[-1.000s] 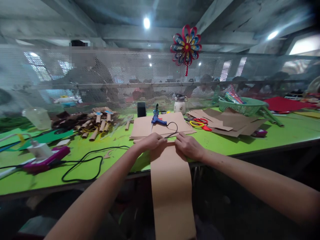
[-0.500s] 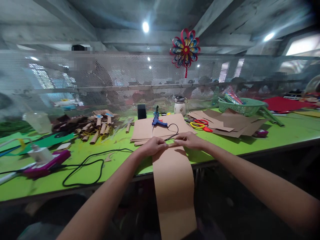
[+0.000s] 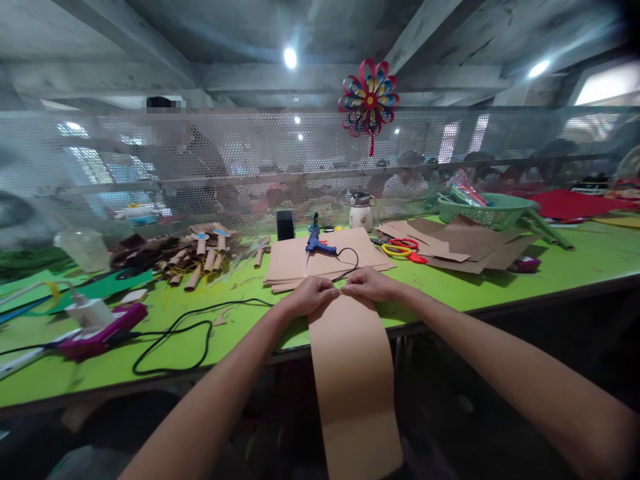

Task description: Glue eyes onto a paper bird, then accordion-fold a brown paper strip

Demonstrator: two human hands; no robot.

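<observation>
A long strip of brown kraft paper [image 3: 355, 380] hangs over the front edge of the green table, its lower end running out of view. At its far end, my left hand [image 3: 314, 295] pinches the left part of the edge. My right hand [image 3: 370, 284] pinches the same edge close beside it, fingertips nearly meeting. The edge under the fingers is mostly hidden. Just beyond my hands, a blue glue gun [image 3: 320, 245] rests on a stack of brown paper sheets [image 3: 285, 260].
Red and yellow scissors [image 3: 400, 249] and brown paper pieces [image 3: 465, 250] lie to the right, before a green basket [image 3: 493, 212]. Rolled paper tubes [image 3: 200, 263] pile up at left. A black cable [image 3: 175, 327] loops near a purple power strip [image 3: 105, 332]. A perforated screen [image 3: 280, 153] stands behind.
My fingertips have drawn closer together along the paper's edge, the right hand shifting slightly left. The rolled edge seen between them before is now covered. The view has shifted slightly.
</observation>
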